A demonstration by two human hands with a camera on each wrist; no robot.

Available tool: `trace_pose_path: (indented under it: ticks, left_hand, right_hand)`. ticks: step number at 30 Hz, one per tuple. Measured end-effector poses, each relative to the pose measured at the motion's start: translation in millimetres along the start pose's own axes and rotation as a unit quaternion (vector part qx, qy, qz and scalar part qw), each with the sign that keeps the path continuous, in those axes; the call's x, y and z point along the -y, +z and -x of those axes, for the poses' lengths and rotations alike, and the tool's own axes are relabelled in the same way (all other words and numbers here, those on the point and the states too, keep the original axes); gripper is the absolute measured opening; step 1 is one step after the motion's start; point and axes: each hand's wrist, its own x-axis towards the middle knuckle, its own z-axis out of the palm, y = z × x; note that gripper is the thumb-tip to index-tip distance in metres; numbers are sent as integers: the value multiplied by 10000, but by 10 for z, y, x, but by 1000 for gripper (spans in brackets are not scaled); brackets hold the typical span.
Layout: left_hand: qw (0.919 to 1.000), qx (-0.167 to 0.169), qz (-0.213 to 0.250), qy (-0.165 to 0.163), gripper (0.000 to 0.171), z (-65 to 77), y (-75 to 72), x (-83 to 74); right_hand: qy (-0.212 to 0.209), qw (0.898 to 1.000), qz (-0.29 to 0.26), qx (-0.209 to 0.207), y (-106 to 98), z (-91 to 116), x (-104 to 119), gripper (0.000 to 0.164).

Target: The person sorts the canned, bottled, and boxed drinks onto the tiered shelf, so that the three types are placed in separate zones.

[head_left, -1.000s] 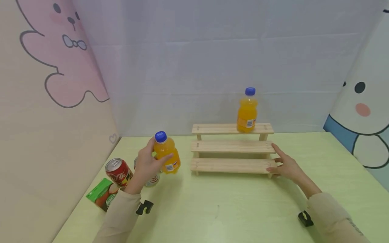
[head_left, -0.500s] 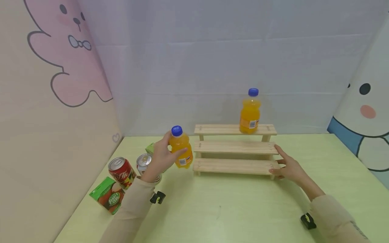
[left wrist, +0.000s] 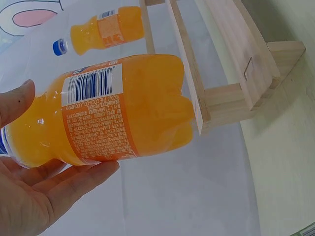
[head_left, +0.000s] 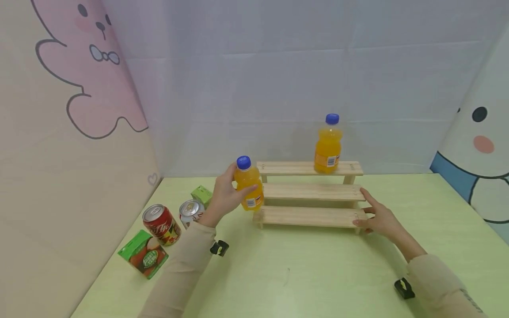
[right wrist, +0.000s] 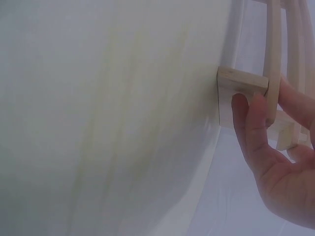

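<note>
My left hand (head_left: 227,194) holds an orange soda bottle (left wrist: 118,110) with a blue cap, thumb on one side and fingers on the other. The bottle is nearly upright and overlaps the left end of the three-step wooden rack (head_left: 310,216) in the head view. In the left wrist view its base lies close to the rack's boards. At the rack's right end, my right hand (head_left: 379,219) grips the lowest step, and its fingers (right wrist: 256,123) curl round the board by the end support. A second orange soda bottle (head_left: 328,152) stands on the top step, right of its middle.
Left of my left arm stand a red can (head_left: 161,224), a silver-white can (head_left: 191,212) partly hidden by the wrist, a green and red drink carton (head_left: 144,255) and a small green box (head_left: 201,195). A pale curtain (head_left: 238,88) hangs behind the yellow-green table (head_left: 302,282).
My left hand has carried the bottle right and slightly up, from beside the cans to the rack's left end. The right hand keeps its place on the rack.
</note>
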Motion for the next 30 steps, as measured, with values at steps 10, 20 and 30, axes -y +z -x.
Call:
trace_pose_path:
  ticks: [10,20,30]
  left_hand:
    - [9992,-191,19,343,58,-133,173,-3]
    - [9989,-109,21,449,57,-262,331,-22]
    - [9972,-130,128,720,57,-391,421,-138]
  right_hand:
    - [-5,10000,15,-18,6,3,-7,100]
    - [19,10000,-46,-19,4,2,-9,100]
    - [-121,9999,-37,-41,0,-7,-24,101]
